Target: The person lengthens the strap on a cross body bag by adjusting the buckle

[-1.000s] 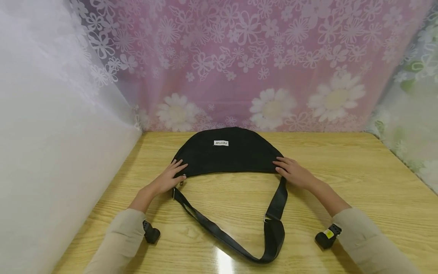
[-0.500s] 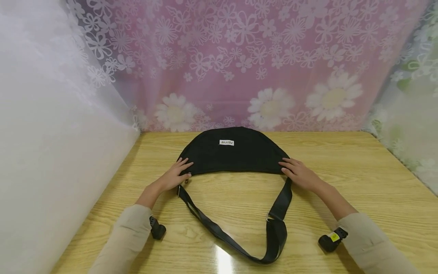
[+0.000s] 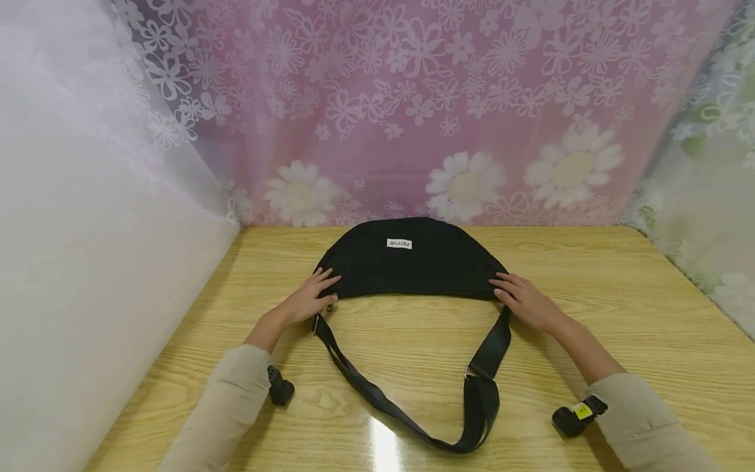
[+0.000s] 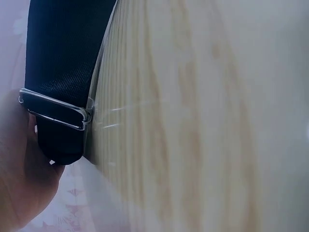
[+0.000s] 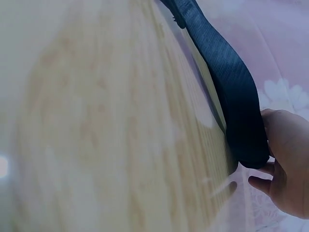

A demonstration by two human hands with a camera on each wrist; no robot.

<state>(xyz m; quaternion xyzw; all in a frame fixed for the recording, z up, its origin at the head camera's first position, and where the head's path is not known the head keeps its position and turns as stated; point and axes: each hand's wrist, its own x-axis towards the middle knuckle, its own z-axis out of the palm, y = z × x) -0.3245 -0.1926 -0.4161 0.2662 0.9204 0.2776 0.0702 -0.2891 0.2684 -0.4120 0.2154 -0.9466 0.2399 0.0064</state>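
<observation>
A black waist bag [image 3: 413, 265] lies flat on the table, its curved edge toward the back. On it is a small white label [image 3: 399, 244] with lettering upside down to me. My left hand [image 3: 307, 296] rests on the bag's left end with fingers spread, beside a dangling zipper pull [image 3: 329, 307]. At the opposite end my right hand [image 3: 527, 301] lies with its fingertips on the fabric. The black strap [image 3: 377, 396] loops toward me between both forearms. A metal slider [image 4: 55, 110] shows on the strap near my left hand. In the right wrist view the strap [image 5: 236, 87] runs past my right hand.
The wood-grain table [image 3: 619, 295] extends to both sides. A pink floral curtain [image 3: 377, 98] hangs behind it, and a white wall-like sheet [image 3: 106, 229] closes the left. Black wrist devices [image 3: 571, 421] sit at both sleeve cuffs.
The bag has slid a little to the right along the table, both hands travelling with it. The strap's upper ends have shifted right too.
</observation>
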